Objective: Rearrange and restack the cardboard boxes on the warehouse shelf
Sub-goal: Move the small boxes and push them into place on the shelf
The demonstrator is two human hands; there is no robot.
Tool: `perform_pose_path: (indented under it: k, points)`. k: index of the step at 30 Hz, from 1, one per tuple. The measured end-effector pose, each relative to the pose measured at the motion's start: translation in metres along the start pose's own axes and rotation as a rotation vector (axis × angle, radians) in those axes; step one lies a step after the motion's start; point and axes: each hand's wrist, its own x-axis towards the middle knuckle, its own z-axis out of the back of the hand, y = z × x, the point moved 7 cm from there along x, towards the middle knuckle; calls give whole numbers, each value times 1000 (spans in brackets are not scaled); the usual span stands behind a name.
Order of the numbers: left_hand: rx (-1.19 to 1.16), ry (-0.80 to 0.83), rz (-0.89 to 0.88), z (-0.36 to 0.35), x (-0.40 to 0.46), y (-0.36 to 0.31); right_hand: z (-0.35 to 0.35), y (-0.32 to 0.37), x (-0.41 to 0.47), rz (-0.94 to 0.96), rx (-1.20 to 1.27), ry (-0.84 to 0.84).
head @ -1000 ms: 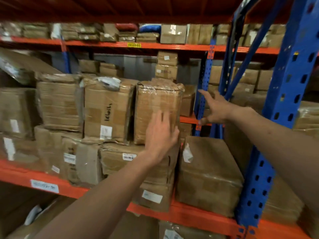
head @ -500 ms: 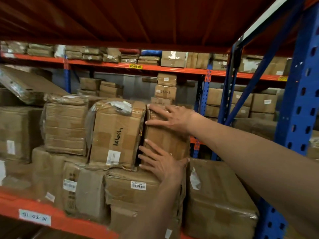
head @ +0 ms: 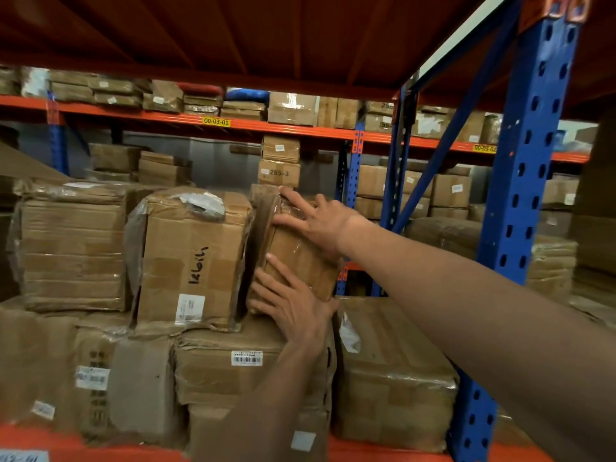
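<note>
**Wrapped box tilted between both hands, top tier**

Both hands flat and spread on the plastic-wrapped box (head: 296, 258); neither grip closed round it. Right hand (head: 313, 221) presses the upper front edge, left hand (head: 293, 305) braces the lower corner. Box stands on the barcode-labelled carton (head: 233, 368), leaning, just beside the handwritten box (head: 190, 261) on its left.

Judgement: to shift it cleanly, keep palms opposed, get fingers round an edge before lifting; the slick wrap may slip. Watch the neighbour's loose film.
</note>
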Motion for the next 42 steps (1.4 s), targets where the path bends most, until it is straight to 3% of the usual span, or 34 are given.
perform_pose_path:
  k: [5, 7, 15, 23, 28, 33, 36, 37, 40, 42]
  points:
    - [92, 52, -218, 14, 7, 2, -13, -35, -2, -348, 813, -13]
    - [117, 45, -297, 20, 4, 4, -29, -45, -11, -499, 1027, -41]
    - [93, 73, -565, 31, -5, -6, -73, -58, -62, -810, 1256, -164]
    - [202, 181, -1104, 18, -37, -46, -137, -51, -179, -1030, 1634, -204]
    - [274, 250, -1284, 12, -51, -61, -153, -41, -225, -1128, 1785, -216]
    - [208, 299, -1350, 1, -63, -84, -150, -51, -256, -1243, 1739, -259]
    - [198, 401, -1256, -28, -75, -75, -143, -55, -264, -1241, 1650, -297]
    - [225, 406, -1236, -39, -80, -66, -143, -54, -263, -1208, 1547, -264]
    - [343, 381, -1297, -60, -96, -60, -145, -45, -254, -1010, 823, 89]
    - [367, 340, -1289, -64, -95, -68, -147, -31, -243, -821, 505, 214]
